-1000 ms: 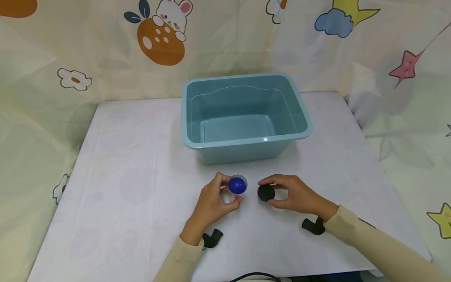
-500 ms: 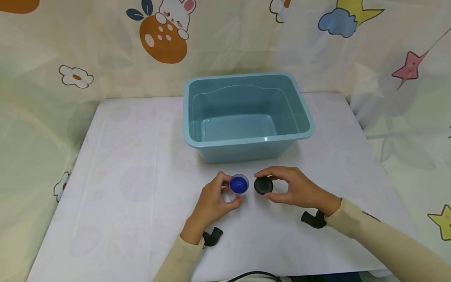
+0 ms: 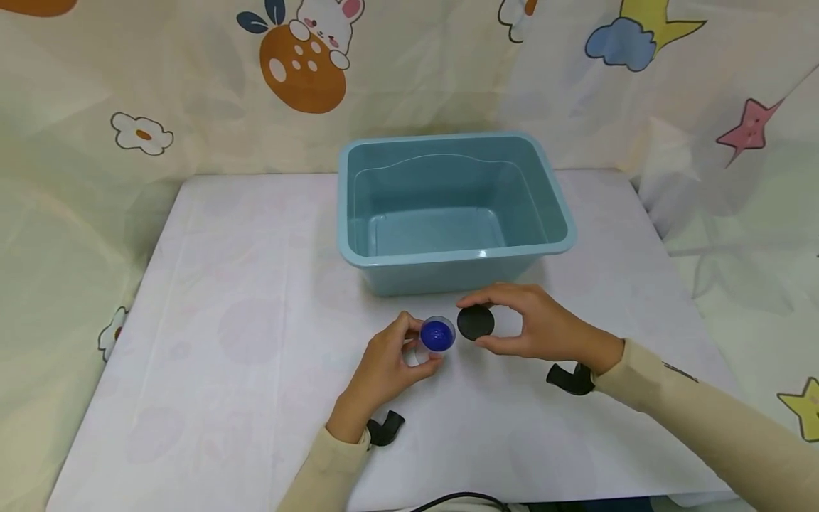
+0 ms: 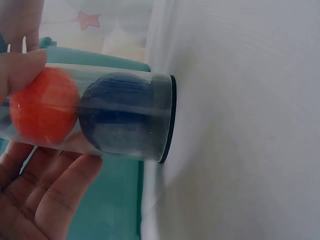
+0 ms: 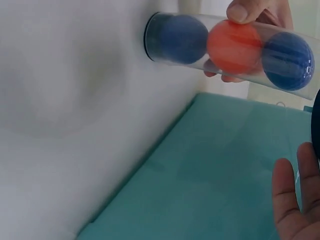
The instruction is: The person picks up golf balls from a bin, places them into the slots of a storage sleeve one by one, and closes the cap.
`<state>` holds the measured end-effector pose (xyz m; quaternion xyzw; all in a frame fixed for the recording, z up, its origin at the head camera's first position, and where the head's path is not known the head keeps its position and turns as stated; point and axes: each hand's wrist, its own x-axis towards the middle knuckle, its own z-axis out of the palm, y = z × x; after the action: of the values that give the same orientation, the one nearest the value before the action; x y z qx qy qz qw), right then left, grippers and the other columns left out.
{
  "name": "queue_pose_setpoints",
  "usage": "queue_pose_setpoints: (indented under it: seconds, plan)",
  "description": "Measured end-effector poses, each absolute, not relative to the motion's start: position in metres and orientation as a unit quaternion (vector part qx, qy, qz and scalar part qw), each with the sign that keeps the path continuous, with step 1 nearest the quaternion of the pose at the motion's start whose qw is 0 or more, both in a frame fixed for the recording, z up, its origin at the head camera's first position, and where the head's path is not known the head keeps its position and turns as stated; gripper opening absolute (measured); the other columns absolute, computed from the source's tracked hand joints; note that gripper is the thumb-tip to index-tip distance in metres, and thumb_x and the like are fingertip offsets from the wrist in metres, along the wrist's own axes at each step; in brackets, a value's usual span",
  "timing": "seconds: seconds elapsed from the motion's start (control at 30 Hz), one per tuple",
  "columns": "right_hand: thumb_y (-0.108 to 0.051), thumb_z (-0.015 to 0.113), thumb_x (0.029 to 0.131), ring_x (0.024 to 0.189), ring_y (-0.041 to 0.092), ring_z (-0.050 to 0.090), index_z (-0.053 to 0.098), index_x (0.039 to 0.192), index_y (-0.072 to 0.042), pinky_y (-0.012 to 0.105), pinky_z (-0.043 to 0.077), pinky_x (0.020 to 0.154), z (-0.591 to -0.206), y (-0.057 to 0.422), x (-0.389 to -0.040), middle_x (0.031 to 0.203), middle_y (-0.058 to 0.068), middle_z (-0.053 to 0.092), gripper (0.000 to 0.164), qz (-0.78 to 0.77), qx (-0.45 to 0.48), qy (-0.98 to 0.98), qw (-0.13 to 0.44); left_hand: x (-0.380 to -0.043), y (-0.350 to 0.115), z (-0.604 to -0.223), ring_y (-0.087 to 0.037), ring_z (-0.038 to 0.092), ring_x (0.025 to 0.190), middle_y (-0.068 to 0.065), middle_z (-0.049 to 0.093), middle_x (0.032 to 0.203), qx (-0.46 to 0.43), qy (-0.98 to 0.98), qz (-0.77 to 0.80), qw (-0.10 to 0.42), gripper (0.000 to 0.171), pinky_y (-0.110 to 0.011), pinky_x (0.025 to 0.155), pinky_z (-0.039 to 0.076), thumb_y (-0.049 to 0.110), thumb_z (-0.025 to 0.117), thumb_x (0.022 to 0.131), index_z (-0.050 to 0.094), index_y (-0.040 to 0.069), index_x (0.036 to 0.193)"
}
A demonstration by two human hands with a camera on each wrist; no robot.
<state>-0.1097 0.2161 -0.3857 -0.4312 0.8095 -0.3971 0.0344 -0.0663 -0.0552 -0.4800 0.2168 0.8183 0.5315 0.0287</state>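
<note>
My left hand (image 3: 379, 363) grips a clear plastic tube (image 4: 161, 115) around its side, thumb opposite the fingers. Inside are stacked balls: a dark blue ball (image 5: 183, 39) at the bottom, an orange ball (image 5: 234, 47) in the middle and another blue ball (image 5: 288, 61) by the open top. The tube stands roughly upright, with a black rim at its base close to the table; I cannot tell whether they touch. Just right of the tube's mouth, my right hand (image 3: 547, 328) pinches a round black cap (image 3: 475, 323) between thumb and fingers, apart from the tube.
A light blue plastic tub (image 3: 457, 259) stands behind both hands, with nothing visible inside. White cloth covers the table (image 3: 230, 327). A black cable (image 3: 461, 496) curves along the front edge, and a patterned curtain (image 3: 422, 78) hangs behind.
My right hand has moved forward and slightly left with the black cap, bringing it closer to the tube's mouth. The left hand and tube have hardly moved.
</note>
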Motion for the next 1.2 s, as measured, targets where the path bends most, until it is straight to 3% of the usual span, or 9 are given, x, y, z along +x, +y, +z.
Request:
queue_pose_setpoints:
  seconds: [0.23,0.47,0.67,0.83,1.07,1.2]
  plan:
    - [0.003,0.092,0.080,0.113,0.022,0.071,0.072,0.134,-0.005,0.037,0.062,0.095,-0.379,0.210,-0.113,0.127,0.005,0.076,0.059,-0.372,-0.446,0.813,0.039,-0.067,-0.056,-0.481,-0.022,0.071,0.105,-0.005,0.072,0.113,0.226,0.815,0.532,0.029,0.045,-0.033,0.097,0.063,0.007,0.093,0.085,0.058,0.009,0.113]
    - [0.001,0.094,0.080,0.116,0.022,0.071,0.070,0.134,-0.005,0.037,0.062,0.097,-0.373,0.204,-0.115,0.128,0.003,0.075,0.059,-0.359,-0.451,0.816,0.047,-0.068,-0.056,-0.481,-0.024,0.070,0.103,-0.006,0.072,0.113,0.231,0.816,0.529,0.026,0.045,-0.034,0.096,0.063,0.007,0.093,0.085,0.057,0.008,0.113]
    - [0.000,0.094,0.080,0.120,0.024,0.072,0.058,0.117,-0.011,0.036,0.062,0.096,-0.364,0.198,-0.116,0.132,0.004,0.075,0.053,-0.355,-0.455,0.813,0.072,-0.067,-0.057,-0.481,-0.023,0.070,0.102,-0.005,0.072,0.114,0.225,0.817,0.530,0.032,0.044,-0.032,0.096,0.063,0.008,0.093,0.086,0.058,0.008,0.112]
    - [-0.006,0.096,0.081,0.118,0.023,0.070,0.061,0.109,-0.014,0.039,0.063,0.093,-0.357,0.193,-0.117,0.133,0.002,0.075,0.045,-0.320,-0.447,0.831,0.086,-0.067,-0.057,-0.482,-0.021,0.070,0.104,-0.004,0.072,0.114,0.218,0.815,0.535,0.039,0.043,-0.031,0.097,0.062,0.008,0.092,0.086,0.058,0.008,0.112]
    - [-0.009,0.101,0.074,0.105,0.016,0.072,0.062,0.112,-0.009,0.038,0.064,0.091,-0.345,0.183,-0.118,0.111,-0.002,0.072,0.054,-0.275,-0.454,0.844,0.076,-0.068,-0.057,-0.483,-0.021,0.069,0.102,-0.005,0.072,0.113,0.216,0.819,0.531,0.037,0.044,-0.031,0.096,0.062,0.009,0.093,0.086,0.058,0.008,0.113]
    - [-0.011,0.103,0.072,0.100,0.015,0.075,0.059,0.108,-0.010,0.037,0.065,0.087,-0.339,0.178,-0.118,0.109,-0.002,0.075,0.056,-0.262,-0.452,0.850,0.074,-0.068,-0.058,-0.483,-0.021,0.069,0.102,-0.005,0.071,0.113,0.214,0.818,0.532,0.040,0.044,-0.031,0.096,0.062,0.008,0.092,0.086,0.058,0.008,0.114]
